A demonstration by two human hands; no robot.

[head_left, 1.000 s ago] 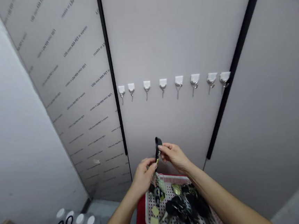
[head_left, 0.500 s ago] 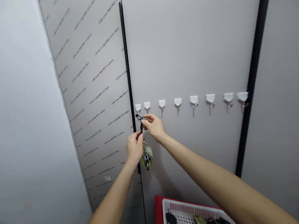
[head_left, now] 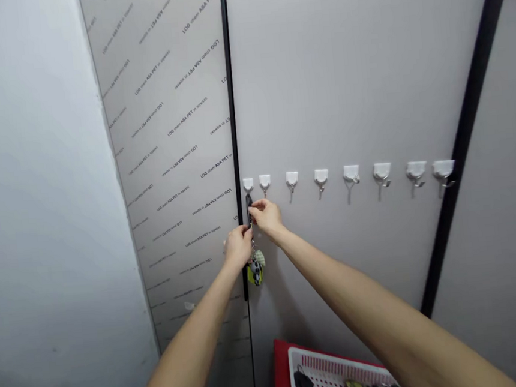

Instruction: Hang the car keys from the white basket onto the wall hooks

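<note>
A key bunch [head_left: 256,269] with a black strap loop and small green and black charms hangs between both my hands, right at the leftmost white wall hook [head_left: 248,186]. My right hand [head_left: 265,216] pinches the top of the black loop just under that hook. Lower down, my left hand [head_left: 238,248] grips the strap above the charms. A row of several white hooks [head_left: 351,176] with metal prongs runs rightward along the grey panel, all bare.
Below stands a white perforated basket [head_left: 332,373] holding more dark keys, on a red surface [head_left: 283,375]. A black vertical strip [head_left: 233,129] borders the hooks on the left, another [head_left: 465,133] on the right. A white wall lies at left.
Both hands rose from the basket to the hook row with the key bunch. The black loop now sits up against the leftmost hook.
</note>
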